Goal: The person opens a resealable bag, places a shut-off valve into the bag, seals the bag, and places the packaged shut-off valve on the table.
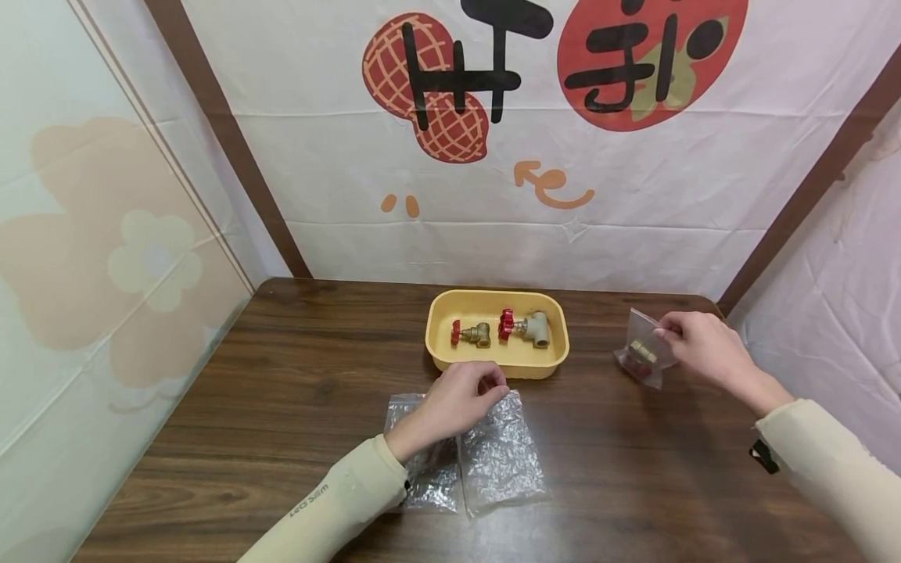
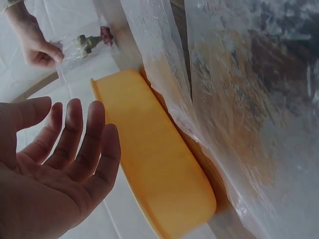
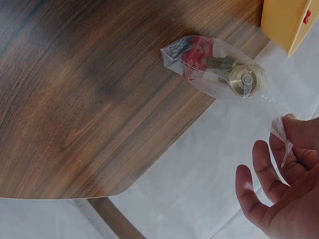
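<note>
My right hand (image 1: pixel 704 348) pinches the top of a clear plastic bag (image 1: pixel 644 349) at the table's right side. Inside the bag, the right wrist view shows a brass valve (image 3: pixel 245 79) with a red handwheel (image 3: pixel 198 54). My left hand (image 1: pixel 450 403) hovers over two flat clear bags (image 1: pixel 501 453), its fingers loosely curved around nothing, as the left wrist view shows. Just beyond it stands a yellow tray (image 1: pixel 496 371). The tray contains a small brass valve (image 1: pixel 482 335) and a larger grey valve (image 1: pixel 539 328), both with red handwheels.
The dark wooden table (image 1: pixel 296 375) has rounded back corners. A printed cloth (image 1: pixel 493 250) hangs right behind its back edge, and more cloth (image 1: pixel 105 195) hangs at the left side.
</note>
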A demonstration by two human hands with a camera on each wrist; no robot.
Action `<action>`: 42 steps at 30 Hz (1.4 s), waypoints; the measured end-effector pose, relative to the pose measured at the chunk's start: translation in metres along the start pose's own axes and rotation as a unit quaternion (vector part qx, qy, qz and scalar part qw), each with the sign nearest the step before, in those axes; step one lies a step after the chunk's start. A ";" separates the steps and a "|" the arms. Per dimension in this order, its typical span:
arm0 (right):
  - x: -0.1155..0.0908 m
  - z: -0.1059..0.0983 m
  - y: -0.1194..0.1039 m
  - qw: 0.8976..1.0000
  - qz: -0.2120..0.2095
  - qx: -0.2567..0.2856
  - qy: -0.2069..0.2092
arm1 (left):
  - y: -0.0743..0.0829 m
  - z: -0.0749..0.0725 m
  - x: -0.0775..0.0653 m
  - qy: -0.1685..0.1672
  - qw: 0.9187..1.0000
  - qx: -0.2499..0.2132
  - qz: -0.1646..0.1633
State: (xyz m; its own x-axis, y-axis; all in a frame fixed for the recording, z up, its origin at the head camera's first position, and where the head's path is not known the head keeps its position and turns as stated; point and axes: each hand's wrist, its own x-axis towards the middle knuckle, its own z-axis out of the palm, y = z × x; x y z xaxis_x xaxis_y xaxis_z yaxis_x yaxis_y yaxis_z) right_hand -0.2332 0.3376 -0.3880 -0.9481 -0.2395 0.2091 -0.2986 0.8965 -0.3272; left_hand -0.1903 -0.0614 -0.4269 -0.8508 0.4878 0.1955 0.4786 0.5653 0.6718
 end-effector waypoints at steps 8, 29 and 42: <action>0.002 0.000 0.013 1.000 0.031 0.000 0.005 | 0.000 0.000 -0.001 -0.001 1.000 -0.001 -0.001; 0.006 -0.007 0.028 0.999 0.053 -0.014 0.001 | -0.002 -0.003 -0.003 -0.003 1.000 0.000 -0.004; 0.003 -0.006 0.023 0.998 0.055 0.000 -0.012 | -0.002 -0.003 -0.004 -0.003 1.000 0.000 -0.006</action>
State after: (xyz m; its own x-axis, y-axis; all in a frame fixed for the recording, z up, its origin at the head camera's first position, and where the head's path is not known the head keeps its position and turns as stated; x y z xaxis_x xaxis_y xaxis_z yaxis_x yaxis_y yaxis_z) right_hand -0.2419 0.3597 -0.3895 -0.9777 -0.1480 0.1487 -0.1916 0.9184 -0.3462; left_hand -0.1891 -0.0664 -0.4272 -0.8553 0.4851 0.1820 0.4677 0.5715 0.6743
